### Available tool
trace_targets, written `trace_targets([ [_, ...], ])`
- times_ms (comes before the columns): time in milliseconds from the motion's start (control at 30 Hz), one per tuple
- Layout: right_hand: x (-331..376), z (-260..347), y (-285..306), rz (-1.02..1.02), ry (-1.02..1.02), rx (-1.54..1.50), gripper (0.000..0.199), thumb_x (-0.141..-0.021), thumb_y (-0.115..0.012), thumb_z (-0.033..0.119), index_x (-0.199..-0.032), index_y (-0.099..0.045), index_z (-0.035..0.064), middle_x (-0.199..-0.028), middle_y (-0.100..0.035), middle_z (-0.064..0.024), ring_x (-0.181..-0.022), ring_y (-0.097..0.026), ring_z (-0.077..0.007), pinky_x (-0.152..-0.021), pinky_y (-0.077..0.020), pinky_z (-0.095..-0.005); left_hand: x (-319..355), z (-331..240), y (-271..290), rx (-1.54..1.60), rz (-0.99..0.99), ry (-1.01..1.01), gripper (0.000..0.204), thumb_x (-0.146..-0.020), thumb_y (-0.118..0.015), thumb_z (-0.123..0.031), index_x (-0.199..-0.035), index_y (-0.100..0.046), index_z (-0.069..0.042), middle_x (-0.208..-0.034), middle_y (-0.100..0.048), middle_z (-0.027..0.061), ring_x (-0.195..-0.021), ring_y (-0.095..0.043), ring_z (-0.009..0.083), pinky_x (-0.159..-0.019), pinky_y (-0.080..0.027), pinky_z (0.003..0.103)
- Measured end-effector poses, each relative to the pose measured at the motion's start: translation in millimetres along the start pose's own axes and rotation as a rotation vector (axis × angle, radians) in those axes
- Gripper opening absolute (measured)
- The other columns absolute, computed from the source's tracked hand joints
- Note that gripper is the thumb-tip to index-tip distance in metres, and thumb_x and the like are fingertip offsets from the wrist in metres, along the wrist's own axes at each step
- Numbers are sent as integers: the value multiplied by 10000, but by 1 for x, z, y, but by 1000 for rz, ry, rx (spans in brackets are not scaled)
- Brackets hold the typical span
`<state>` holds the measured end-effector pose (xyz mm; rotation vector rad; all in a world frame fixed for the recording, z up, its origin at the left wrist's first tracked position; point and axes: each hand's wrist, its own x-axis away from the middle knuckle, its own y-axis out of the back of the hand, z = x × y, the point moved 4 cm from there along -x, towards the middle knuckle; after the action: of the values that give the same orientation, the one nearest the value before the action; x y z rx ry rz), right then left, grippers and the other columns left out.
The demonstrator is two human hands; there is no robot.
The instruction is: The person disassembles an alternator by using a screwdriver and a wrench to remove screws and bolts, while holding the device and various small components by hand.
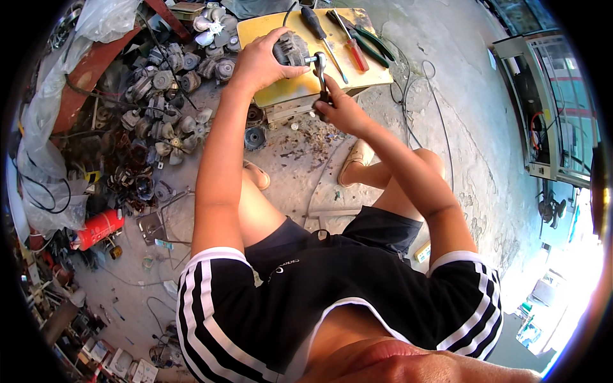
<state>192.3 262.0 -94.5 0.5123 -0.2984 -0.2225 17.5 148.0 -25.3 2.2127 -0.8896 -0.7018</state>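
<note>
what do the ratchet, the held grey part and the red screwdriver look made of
Ratchet: likely polished steel, with bright silvery glints.
Grey part: probably cast metal, though grime leaves it open; dull and ridged.
Red screwdriver: handle seemingly smooth plastic, evenly coloured; shaft pale and shiny, likely metal.

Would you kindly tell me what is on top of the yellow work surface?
A dark-handled screwdriver, a red-handled screwdriver and green-handled pliers lie there. The left hand and the grey motor it holds hide whatever is beneath them.
</note>
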Motion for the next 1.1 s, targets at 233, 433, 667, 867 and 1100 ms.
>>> trace_targets([
  [233,15,14,-9,-216,-20,-25,585,-906,-583,156,-1423,-308,165,-963,-662,-190,-865,-640,-321,-758,-490,-404,3,-1,4,58,22,-2,799,-575,-842,-444,-1254,-568,-126,-1078,-670,126,-975,-645,221,-871,-495,333],
  [433,36,30,-2,-169,57,-139,405,-925,-554,199,-1266,-388,55,-871,-658,-213,-826,-667,-365,-725,-498,-428,7,3,10,32,92,104,755,-617,-812,-472,-1236,-584,-104,-1054,-683,96,-938,-649,196,-856,-496,321],
  [667,24,40,4,-440,68,-527,255,-996,-462,256,-1066,-462,11,-726,-506,-52,-591,-521,-140,-499,-481,-313,0,9,6,251,121,146,703,-676,-757,-540,-1179,-623,-67,-1052,-674,109,-992,-623,179,-901,-462,309],
  [867,37,50,32,-334,-68,-386,423,-971,-474,219,-1348,-397,43,-689,-492,-31,-565,-509,-120,-497,-444,-294,-5,24,5,328,48,122,863,-630,-728,-670,-1232,-594,-65,-1094,-661,151,-996,-639,250,-884,-478,345],
  [1100,48,48,22,-168,-114,-363,441,-989,-457,187,-1420,-403,111,-714,-423,31,-542,-412,-65,-481,-403,-233,-5,26,4,228,38,213,964,-645,-638,-764,-1299,-534,-63,-1122,-649,170,-1049,-623,287,-916,-460,362],
])
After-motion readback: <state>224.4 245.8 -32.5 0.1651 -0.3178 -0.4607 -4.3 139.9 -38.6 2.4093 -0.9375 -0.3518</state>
